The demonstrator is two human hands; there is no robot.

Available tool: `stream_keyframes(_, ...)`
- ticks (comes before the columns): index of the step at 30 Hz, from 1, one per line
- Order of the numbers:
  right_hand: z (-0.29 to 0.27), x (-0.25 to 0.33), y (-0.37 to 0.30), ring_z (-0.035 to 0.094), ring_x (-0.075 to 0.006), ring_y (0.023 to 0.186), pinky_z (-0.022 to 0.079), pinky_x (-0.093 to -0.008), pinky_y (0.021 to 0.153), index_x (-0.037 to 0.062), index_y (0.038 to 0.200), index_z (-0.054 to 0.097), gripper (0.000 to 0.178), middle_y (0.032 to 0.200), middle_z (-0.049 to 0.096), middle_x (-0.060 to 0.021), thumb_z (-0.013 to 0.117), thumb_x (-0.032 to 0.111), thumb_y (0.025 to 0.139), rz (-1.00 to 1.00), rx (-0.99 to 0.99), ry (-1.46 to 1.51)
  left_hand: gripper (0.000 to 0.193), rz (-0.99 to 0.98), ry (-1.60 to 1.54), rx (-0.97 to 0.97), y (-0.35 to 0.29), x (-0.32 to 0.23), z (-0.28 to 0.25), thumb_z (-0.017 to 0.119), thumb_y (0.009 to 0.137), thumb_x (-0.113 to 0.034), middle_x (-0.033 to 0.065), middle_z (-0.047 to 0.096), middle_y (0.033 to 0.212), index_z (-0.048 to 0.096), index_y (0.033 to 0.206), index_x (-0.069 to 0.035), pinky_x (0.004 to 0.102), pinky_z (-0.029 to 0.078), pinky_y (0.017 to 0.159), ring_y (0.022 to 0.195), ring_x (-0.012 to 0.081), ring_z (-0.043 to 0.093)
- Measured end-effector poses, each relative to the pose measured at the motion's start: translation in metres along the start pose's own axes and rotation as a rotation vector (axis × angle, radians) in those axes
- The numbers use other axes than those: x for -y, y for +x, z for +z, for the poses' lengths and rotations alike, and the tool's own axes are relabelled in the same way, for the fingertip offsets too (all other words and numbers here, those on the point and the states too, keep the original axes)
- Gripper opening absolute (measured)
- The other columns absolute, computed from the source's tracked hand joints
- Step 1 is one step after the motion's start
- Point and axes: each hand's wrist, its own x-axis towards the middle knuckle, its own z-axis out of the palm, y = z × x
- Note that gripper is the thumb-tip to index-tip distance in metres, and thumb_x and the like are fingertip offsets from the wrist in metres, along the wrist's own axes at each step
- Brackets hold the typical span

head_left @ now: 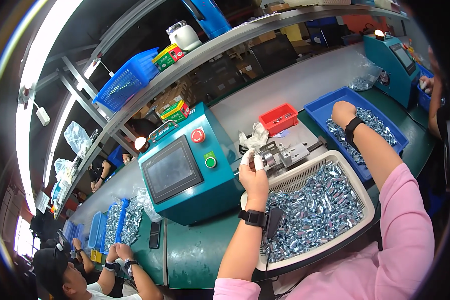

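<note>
My left hand, with white coverings on its fingertips, is raised beside the round metal chuck of a small bench fixture. Its thumb and fingers are drawn together; what they hold, if anything, is hidden. At the right, my right hand reaches into a blue tray of small shiny metal pieces. Its fingers curl downward, so whatever is in them cannot be made out. Below both hands stands a cream basket full of similar metal pieces.
Left of the fixture sits a teal machine with a dark screen. Behind the fixture are a red bin and a white glove. A shelf crosses above. Another person works at lower left, near a phone.
</note>
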Motion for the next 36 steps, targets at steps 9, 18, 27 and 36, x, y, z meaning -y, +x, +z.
stream_keyframes(9, -0.026, 0.098, -0.063, 0.063, -0.0325, 0.077, 0.049, -0.0403, 0.067, 0.0010, 0.079, 0.066, 0.036, 0.078, 0.064, -0.0183, 0.061, 0.036, 0.076, -0.185, 0.240, 0.622, 0.023, -0.100, 0.077, 0.069, -0.009, -0.004, -0.001, 0.055, 0.087, -0.008, 0.0066, 0.060, 0.094, 0.056, 0.107, 0.002, 0.0239, 0.046, 0.075, 0.084, 0.0105, 0.055)
stream_keyframes(18, 0.016, 0.089, -0.069, 0.063, -0.0334, 0.077, 0.049, -0.0412, 0.067, 0.0009, 0.079, 0.066, 0.033, 0.077, 0.064, -0.0188, 0.060, 0.034, 0.076, -0.208, 0.139, 0.730, 0.017, 0.361, 0.772, 0.338, 0.015, -0.022, 0.022, 0.064, 0.077, -0.013, 0.0103, 0.062, 0.085, 0.066, 0.092, -0.006, 0.0348, 0.044, 0.074, 0.081, 0.0257, 0.054)
stream_keyframes(27, 0.017, 0.087, -0.067, 0.063, -0.0332, 0.078, 0.050, -0.0404, 0.068, 0.0013, 0.077, 0.066, 0.022, 0.079, 0.064, -0.0182, 0.059, 0.021, 0.069, -0.225, 0.174, 0.814, 0.014, 0.405, 1.132, 0.406, 0.016, -0.007, 0.049, 0.067, 0.073, -0.022, 0.0076, 0.063, 0.081, 0.069, 0.084, -0.012, 0.0381, 0.036, 0.075, 0.089, 0.0255, 0.052)
stream_keyframes(36, 0.010, 0.091, -0.068, 0.063, -0.0335, 0.079, 0.050, -0.0408, 0.069, 0.0012, 0.077, 0.066, 0.023, 0.082, 0.064, -0.0186, 0.056, 0.020, 0.069, -0.271, 0.228, 0.784, 0.015, 0.100, 1.086, 0.554, 0.040, 0.002, 0.038, 0.065, 0.072, -0.020, 0.0063, 0.062, 0.076, 0.069, 0.085, -0.013, 0.0415, 0.027, 0.084, 0.092, 0.0229, 0.050)
